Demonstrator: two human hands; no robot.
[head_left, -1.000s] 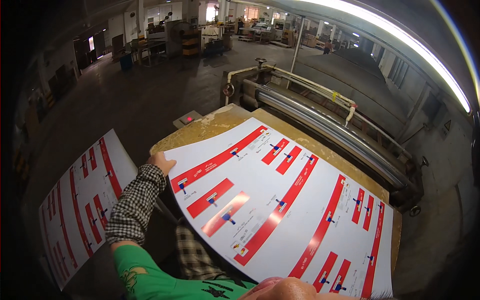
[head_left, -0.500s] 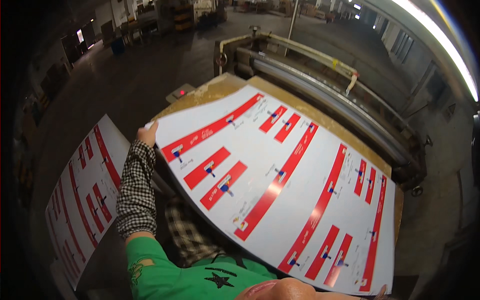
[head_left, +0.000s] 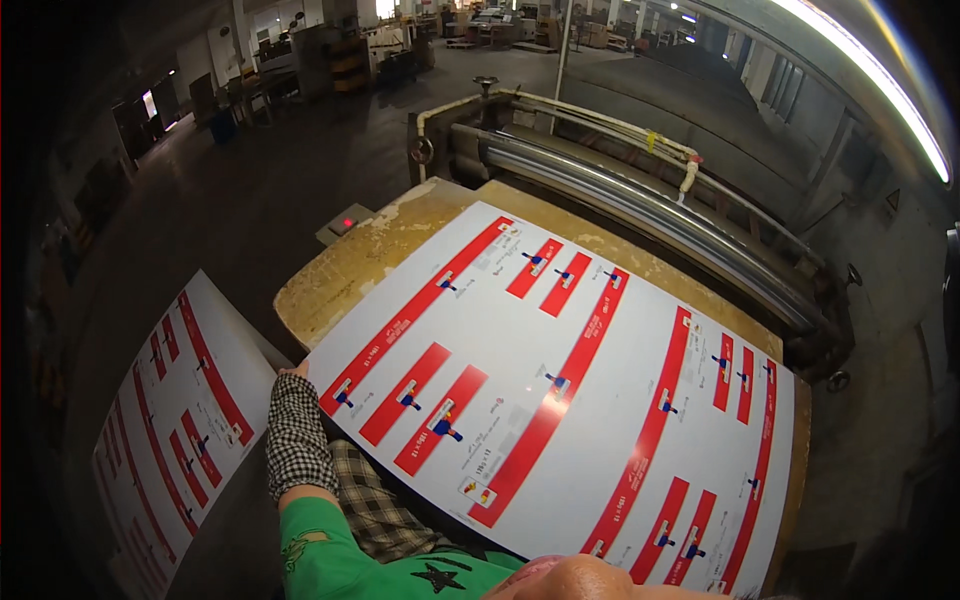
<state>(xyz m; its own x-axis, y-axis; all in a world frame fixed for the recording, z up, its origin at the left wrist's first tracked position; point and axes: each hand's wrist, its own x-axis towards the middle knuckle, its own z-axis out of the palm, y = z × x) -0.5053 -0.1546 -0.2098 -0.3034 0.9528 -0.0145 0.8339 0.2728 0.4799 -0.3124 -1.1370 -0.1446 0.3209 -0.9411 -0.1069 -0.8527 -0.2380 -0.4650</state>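
A large white printed sheet [head_left: 560, 400] with red bars and small blue marks lies spread over a worn yellowish machine table [head_left: 350, 270]. My left hand [head_left: 297, 370] is at the sheet's near left corner. Only the fingertips show at the edge; the rest is under the sheet. A checked sleeve [head_left: 295, 440] leads down to my green top. My right hand is out of sight, and the sheet's near right part runs off the lower edge of the picture.
A stack of similar printed sheets [head_left: 170, 430] lies lower down at my left. Behind the table runs a steel roller [head_left: 650, 210] of the machine, with a small control box and red light [head_left: 345, 222] at the table's far left. Dark factory floor stretches beyond.
The sheet has come nearer to me and to the right, uncovering more of the table's left end. My left hand stayed on the same corner and moved with it.
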